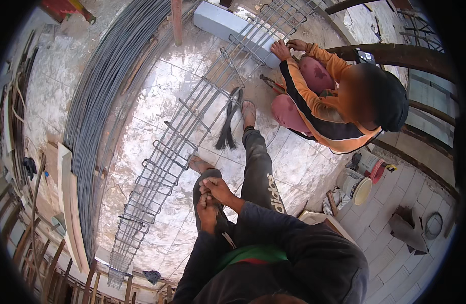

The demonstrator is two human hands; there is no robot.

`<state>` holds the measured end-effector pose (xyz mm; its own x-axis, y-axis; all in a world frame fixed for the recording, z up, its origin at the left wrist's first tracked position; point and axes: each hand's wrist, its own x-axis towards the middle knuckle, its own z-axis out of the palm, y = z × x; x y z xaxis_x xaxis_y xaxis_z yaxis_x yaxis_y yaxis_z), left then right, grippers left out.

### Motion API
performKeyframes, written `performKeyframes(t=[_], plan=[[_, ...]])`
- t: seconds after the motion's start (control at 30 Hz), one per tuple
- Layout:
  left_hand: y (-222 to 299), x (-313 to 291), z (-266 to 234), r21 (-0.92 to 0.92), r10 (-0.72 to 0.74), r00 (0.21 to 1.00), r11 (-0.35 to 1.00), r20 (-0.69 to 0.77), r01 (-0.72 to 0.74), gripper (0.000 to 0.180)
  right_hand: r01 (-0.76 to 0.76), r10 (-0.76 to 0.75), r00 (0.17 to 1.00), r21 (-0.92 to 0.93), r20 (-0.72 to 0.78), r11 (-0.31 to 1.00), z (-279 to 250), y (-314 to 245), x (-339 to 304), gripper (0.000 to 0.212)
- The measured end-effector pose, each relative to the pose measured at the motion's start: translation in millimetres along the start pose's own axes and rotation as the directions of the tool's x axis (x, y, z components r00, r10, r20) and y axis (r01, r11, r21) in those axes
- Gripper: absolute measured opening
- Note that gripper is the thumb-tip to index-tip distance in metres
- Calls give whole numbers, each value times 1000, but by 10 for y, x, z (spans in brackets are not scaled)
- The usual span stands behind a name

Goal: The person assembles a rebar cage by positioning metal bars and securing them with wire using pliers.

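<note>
My left hand (208,215) and my right hand (217,191) meet above my bent knee, the right just ahead of the left. Both have their fingers curled closed. Whatever they pinch, if anything, is too small to make out. Just beyond them a long cage of steel rebar (196,119) with square stirrups runs diagonally from lower left to upper right. A bundle of thin black tie wire (227,126) lies on the floor near my forward foot, partly under the cage edge. Neither hand touches the cage.
A co-worker (319,101) in an orange and black jacket crouches at upper right, hands on the cage. Red-handled pliers (272,84) stand by their knee. A grey beam (228,24) lies under the cage's far end. Long steel rods (98,96) lie left; buckets (353,185) stand right.
</note>
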<state>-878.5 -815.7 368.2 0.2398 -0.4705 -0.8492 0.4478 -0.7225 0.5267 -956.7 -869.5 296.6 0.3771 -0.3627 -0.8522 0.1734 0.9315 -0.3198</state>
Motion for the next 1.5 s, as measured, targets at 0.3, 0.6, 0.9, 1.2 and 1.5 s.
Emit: performKeyframes(t=[0.3, 0.6, 0.9, 1.2, 1.5], plan=[[-476, -703, -47, 357, 132, 984, 919, 117, -166, 27, 105, -111, 981, -41, -160, 994, -188, 151, -519, 13], [-777, -1108, 659, 423, 378, 925, 845, -35, -329, 18, 328, -310, 935, 90, -169, 940, -137, -720, -783, 11], [-794, -1860, 257, -38, 574, 802, 809, -162, -587, 15, 824, -775, 567, -176, 278, 539, 1169, -746, -1744, 21], [-2273, -2690, -2020, 551, 807, 589, 473, 42, -688, 57, 888, -605, 297, -446, 739, -109, 2024, 1073, -2474, 20], [-5851, -4514, -5717, 702, 63, 906, 655, -418, 278, 28, 625, -166, 651, -647, 741, -437, 1989, 4623, -2265, 15]])
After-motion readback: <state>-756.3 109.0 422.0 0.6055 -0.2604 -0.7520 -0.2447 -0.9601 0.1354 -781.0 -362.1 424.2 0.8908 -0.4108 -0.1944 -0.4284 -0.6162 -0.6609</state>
